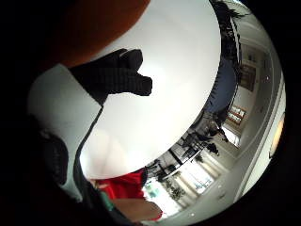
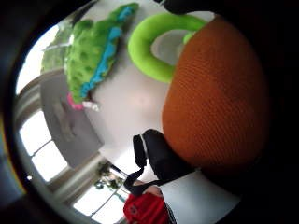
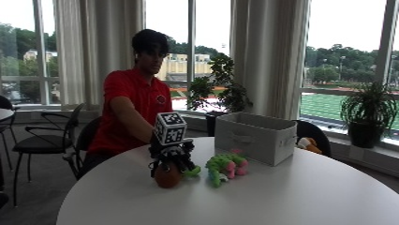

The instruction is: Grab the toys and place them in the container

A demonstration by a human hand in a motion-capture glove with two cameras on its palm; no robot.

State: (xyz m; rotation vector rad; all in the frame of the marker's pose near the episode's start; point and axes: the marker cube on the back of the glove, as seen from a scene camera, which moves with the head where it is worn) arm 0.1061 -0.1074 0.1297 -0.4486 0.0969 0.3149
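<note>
Daylight from the windows [image 3: 349, 61] backlights the scene; the white table [image 3: 299, 197] glares.

The top of the orange toy [image 3: 167, 176] was hidden under the gloved right hand [image 3: 169, 157] in the outside view, so the fingers' hold could not be made out there. The toy was cut off by the frame edge in both palm views. Only an end of the lime-green ring [image 3: 193, 172] was seen behind the hand. The inside of the grey container [image 3: 262, 138] was not shown.
</note>
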